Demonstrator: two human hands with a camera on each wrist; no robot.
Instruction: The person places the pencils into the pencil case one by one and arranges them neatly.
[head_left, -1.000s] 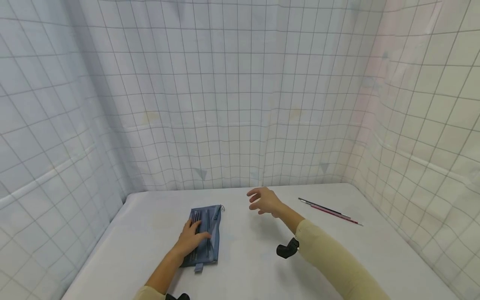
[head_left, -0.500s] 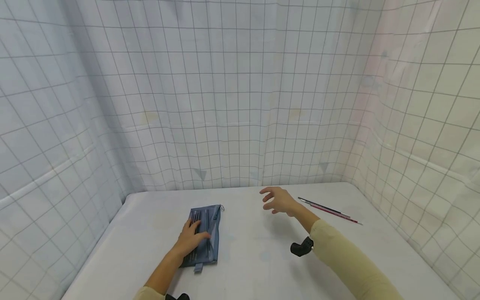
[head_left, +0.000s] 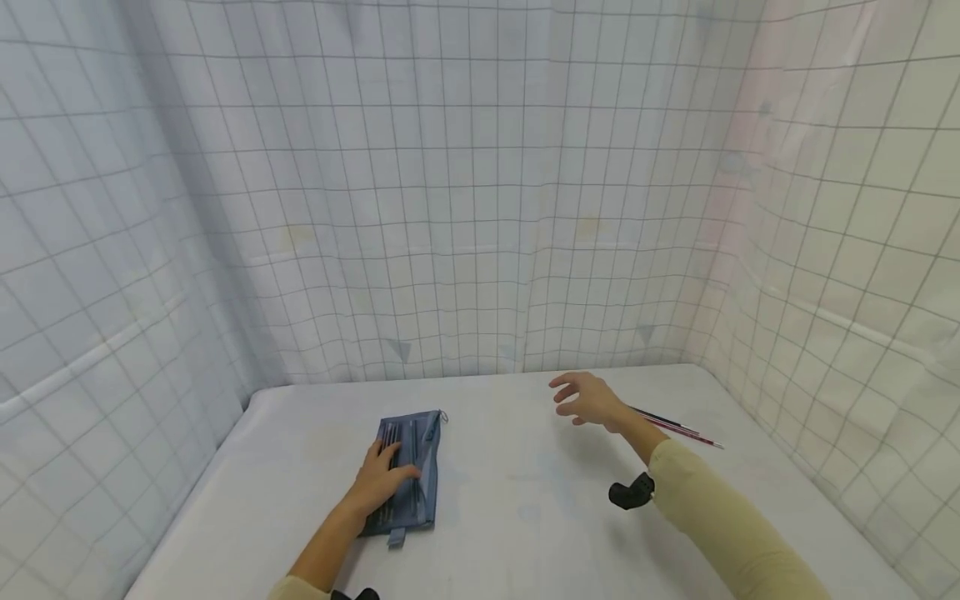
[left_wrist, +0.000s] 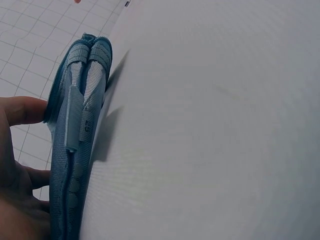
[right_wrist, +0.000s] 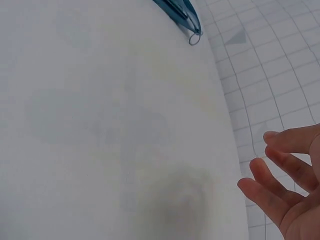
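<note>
In the head view a flat blue zippered pouch [head_left: 427, 498] lies left of centre, slim rods showing through its front and a metal ring [head_left: 444, 417] at its far right corner. My left hand [head_left: 372, 483] rests on it with fingers and thumb spread. From the left wrist view the pouch [left_wrist: 70, 160] appears end-on, fingertips against its upper face. My right hand [head_left: 588, 402] hovers above the table, fingers loosely bent and holding nothing. Right behind it lie a thin black stick [head_left: 671, 422] and a thin red stick [head_left: 705, 440] with pale tips, their far ends hidden by the hand.
A white cloth covers the table [head_left: 495, 517]. White grid-patterned curtains [head_left: 480, 200] enclose its back and both sides. A black wrist device [head_left: 632, 492] sits below the right forearm.
My right hand has moved steadily right through the air, from mid-table to in front of the thin sticks, covering their far ends. The left hand and pouch have stayed in place.
</note>
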